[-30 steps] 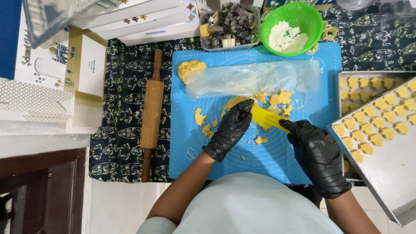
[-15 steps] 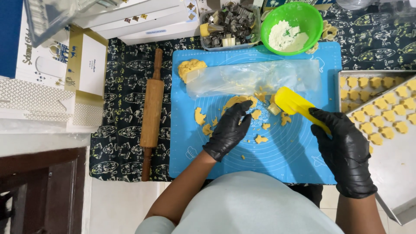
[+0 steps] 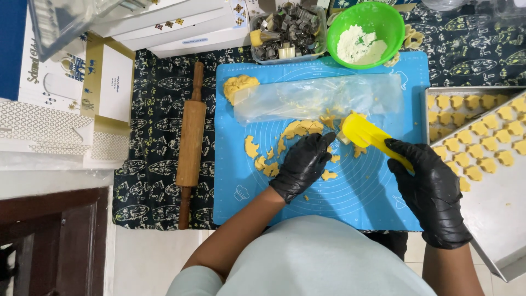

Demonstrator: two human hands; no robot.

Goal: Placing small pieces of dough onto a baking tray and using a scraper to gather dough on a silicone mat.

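The rolling pin (image 3: 191, 143) lies lengthwise on the patterned cloth (image 3: 143, 137) of the tabletop, just left of the blue mat (image 3: 361, 192). It is round and unrestrained, so a knock from my left elbow could roll it toward the near edge.

On the mat, loose dough scraps (image 3: 262, 158) lie between the mat's left edge and my left hand (image 3: 302, 164). That hand is gloved, fingers spread, pressing flat on the scraps beside a larger dough patch (image 3: 300, 129). Soft dough may stick to the glove and lift away in smears when I raise the hand.

A clear plastic sheet (image 3: 318, 98) lies across the mat above the hands, with a dough lump (image 3: 239, 86) at its left end. A sweep carried too far upward could catch the sheet and drag it.

My right hand (image 3: 430, 189) is closed around the handle of the yellow scraper (image 3: 368, 135); its blade rests on the mat close to the left fingertips. The hands are apart, but the gap at the blade is small, so a push leftward could nick the glove. A steep blade angle could also score the mat.

The baking tray (image 3: 493, 219) of cut cookies (image 3: 482, 148) sits just beside my right forearm and overhangs the near edge. A bump could shift it or deform the shapes.
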